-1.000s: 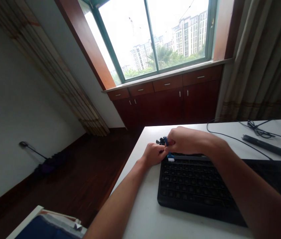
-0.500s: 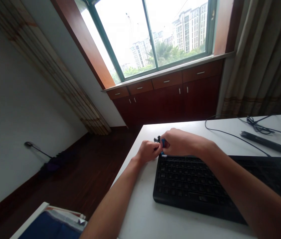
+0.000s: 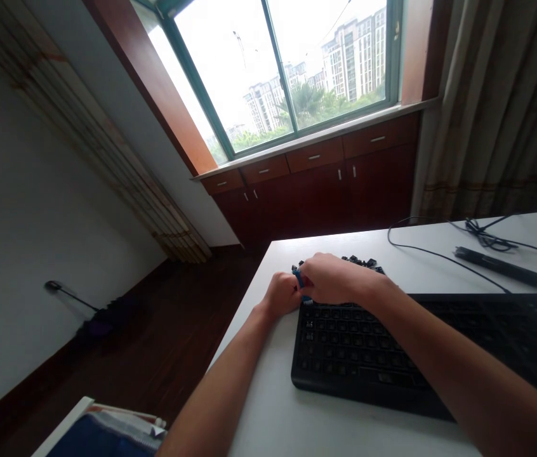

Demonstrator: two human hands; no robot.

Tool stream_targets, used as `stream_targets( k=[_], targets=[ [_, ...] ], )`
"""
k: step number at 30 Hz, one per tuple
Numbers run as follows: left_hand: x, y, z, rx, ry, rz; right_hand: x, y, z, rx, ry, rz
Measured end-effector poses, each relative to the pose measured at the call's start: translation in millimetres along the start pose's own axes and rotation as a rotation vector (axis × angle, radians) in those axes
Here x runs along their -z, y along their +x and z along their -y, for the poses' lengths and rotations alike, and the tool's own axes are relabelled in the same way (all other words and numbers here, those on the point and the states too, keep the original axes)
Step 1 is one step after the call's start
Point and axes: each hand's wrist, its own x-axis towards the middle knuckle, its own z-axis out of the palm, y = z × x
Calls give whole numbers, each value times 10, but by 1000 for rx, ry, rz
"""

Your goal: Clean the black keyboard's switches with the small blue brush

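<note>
Two bare hands meet at the far left corner of the keyboard (image 3: 339,379), the right hand (image 3: 329,278) lying over its far edge and the left hand (image 3: 280,293) just outside that corner, on the table (image 3: 263,412). Right fingers are curled closed on a slim blue brush (image 3: 299,277), whose long axis runs from beyond the corner back toward the keys, its pale bristle end (small and partly hidden) nearest the keyboard. That places the brush on the thumb side of the right hand, between both hands, with the left fingertips right up against it or nearly so. Left fingers are bent inward, but whether they pinch anything I cannot tell. Loose dark keycaps (image 3: 355,259) lie just beyond the keyboard's far edge
</note>
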Motion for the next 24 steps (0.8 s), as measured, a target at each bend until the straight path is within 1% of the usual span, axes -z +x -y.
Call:
stream_targets(
  k=[4,9,16,20,24],
  targets=[
    [-9,1,25,8,-4,8,11,-20,4,61,51,8],
    [26,10,-9,1,-5,10,66,-50,-34,-16,99,26],
    [37,14,-41,-19,1,18,147,-83,-27,-65,60,139],
    [45,16,-73,-15,21,18,189,-110,-19,-75,8,128],
    [55,19,-110,2,43,23,277,-174,-11,-116,-22,137]
  ],
)
